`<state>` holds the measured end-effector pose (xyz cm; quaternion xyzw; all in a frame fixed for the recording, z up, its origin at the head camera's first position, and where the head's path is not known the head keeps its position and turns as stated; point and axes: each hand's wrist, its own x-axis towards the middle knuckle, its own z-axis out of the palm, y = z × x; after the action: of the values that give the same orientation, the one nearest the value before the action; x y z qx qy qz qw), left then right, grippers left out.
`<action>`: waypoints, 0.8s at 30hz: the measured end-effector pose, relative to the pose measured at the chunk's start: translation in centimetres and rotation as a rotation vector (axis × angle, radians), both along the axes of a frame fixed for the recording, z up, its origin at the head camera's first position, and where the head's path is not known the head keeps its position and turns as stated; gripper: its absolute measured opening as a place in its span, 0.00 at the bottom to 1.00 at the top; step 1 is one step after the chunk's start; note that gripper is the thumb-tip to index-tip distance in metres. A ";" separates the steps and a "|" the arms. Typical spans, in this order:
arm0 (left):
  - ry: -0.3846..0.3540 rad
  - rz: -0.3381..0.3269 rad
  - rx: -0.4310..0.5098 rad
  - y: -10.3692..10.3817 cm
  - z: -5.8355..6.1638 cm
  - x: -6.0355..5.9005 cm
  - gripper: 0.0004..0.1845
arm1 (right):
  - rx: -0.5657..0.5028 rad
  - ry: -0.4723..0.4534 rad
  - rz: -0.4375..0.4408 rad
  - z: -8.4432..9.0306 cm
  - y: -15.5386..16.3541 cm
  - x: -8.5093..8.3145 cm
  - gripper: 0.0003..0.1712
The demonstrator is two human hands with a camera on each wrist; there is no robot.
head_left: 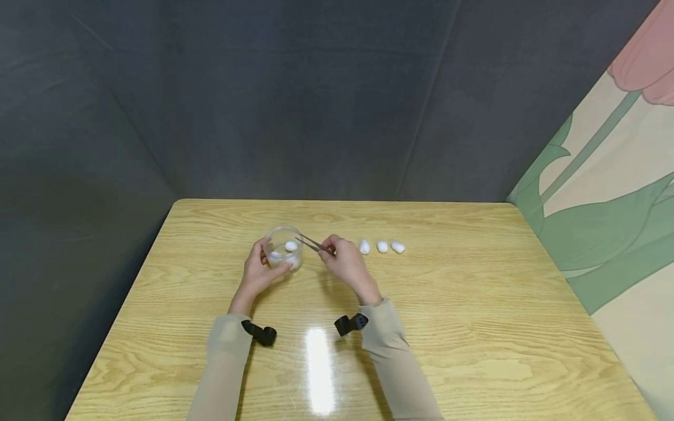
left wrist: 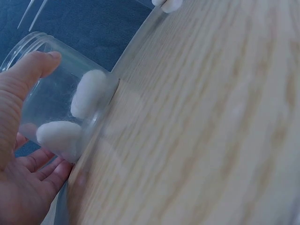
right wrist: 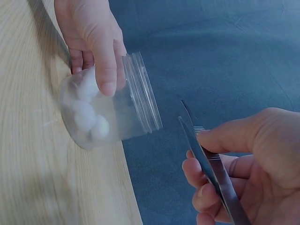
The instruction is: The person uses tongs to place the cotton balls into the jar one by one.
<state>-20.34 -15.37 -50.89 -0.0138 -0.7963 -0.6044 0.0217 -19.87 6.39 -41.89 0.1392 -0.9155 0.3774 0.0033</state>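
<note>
My left hand [head_left: 258, 273] grips a clear plastic jar [right wrist: 129, 110], thumb on the near side and fingers round the back. Several white cotton balls [right wrist: 84, 115] lie at the bottom of the jar, which stands open-topped with its base on the table. In my right hand [head_left: 347, 263] I pinch metal tweezers [right wrist: 227, 185] between thumb and fingers. Their tips are apart with nothing between them, close to the jar's mouth. Three more cotton balls [head_left: 382, 247] lie in a row on the table, just right of my right hand.
The wood-grain table [head_left: 474, 327] extends to both sides and toward me. Behind its far edge hangs a dark cloth [head_left: 316, 105]. A flowered wall or curtain [head_left: 621, 234] borders the right side. Both wrists wear small black cameras [head_left: 260, 334].
</note>
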 end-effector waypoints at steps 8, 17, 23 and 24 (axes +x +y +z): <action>-0.029 -0.007 0.009 0.0 0.2 0.0 0.45 | -0.044 0.065 -0.022 0.0 0.7 0.2 0.04; -0.020 -0.027 -0.006 0.8 3.4 1.7 0.44 | -0.034 0.092 -0.063 0.0 1.5 0.4 0.04; -0.013 -0.023 -0.017 0.9 3.8 2.0 0.43 | -0.037 0.099 -0.056 0.1 2.0 0.5 0.04; -0.011 -0.022 -0.013 0.9 3.8 1.9 0.43 | -0.038 0.100 -0.054 0.1 2.1 0.6 0.04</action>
<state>-18.41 -14.46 -47.14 -0.0193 -0.8002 -0.5994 0.0105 -19.28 8.52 -41.79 0.1330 -0.9103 0.3871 0.0620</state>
